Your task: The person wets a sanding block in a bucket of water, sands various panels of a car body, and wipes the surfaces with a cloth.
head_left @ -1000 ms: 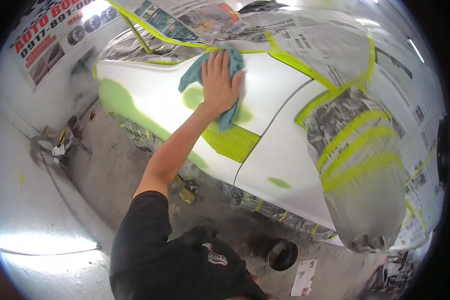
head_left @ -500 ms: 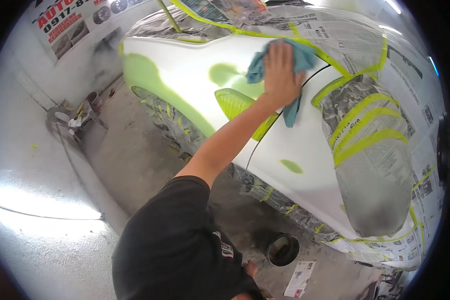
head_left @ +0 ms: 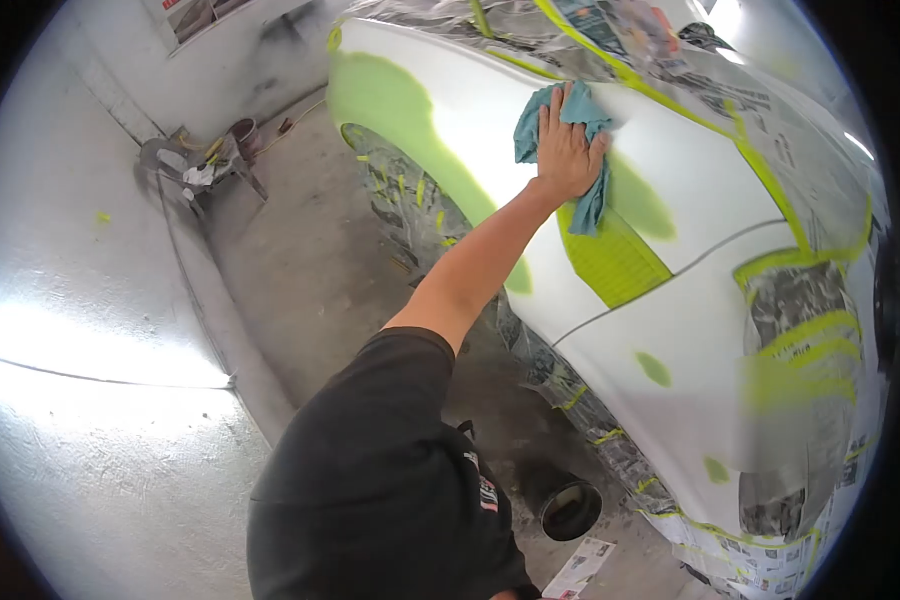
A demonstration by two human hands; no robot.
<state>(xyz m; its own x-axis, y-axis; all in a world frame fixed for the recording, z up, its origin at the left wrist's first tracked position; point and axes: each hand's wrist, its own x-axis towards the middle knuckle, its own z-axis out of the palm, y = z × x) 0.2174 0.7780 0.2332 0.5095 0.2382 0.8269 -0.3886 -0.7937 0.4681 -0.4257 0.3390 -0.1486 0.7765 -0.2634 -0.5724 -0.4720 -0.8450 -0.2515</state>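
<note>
My left hand (head_left: pixel 567 152) holds a teal cloth (head_left: pixel 592 205) against the white car panel (head_left: pixel 710 150), its fingers extended over the bunched fabric and the thumb out to the right. Just below the cloth is a yellow-green taped patch (head_left: pixel 618 262). A green spot (head_left: pixel 642 195) shows to the right of the hand, and a larger green area (head_left: pixel 385 95) covers the panel's left end. My right hand is not visible.
Newspaper and plastic (head_left: pixel 790 150) mask the upper car; a wrapped part (head_left: pixel 795 400) bulges at right. A black bucket (head_left: pixel 570 510) and paper sheet (head_left: pixel 580 568) lie below. A cluttered stool (head_left: pixel 205 165) stands by the left wall (head_left: pixel 90 270).
The view has shifted and turned. My left hand and the cloth first moved right across the panel, then back left to just above the taped patch.
</note>
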